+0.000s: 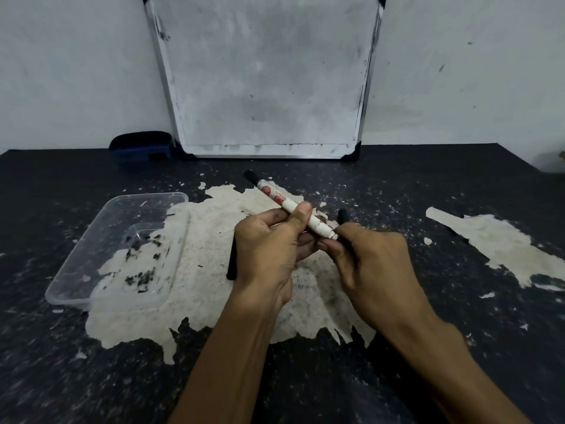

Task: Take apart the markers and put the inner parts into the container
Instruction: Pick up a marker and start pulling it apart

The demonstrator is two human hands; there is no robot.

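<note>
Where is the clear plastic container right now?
In the head view, the clear rectangular plastic container sits on the dark table to the person's left, beside the left hand, its right edge over the peeled pale patch.

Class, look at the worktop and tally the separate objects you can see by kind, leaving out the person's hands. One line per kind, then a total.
White marker, held: 1
Black stick-like pieces (one behind the right hand, one beside the left hand): 2
Clear plastic container: 1
Whiteboard: 1
Blue board eraser: 1
Total: 6
</note>
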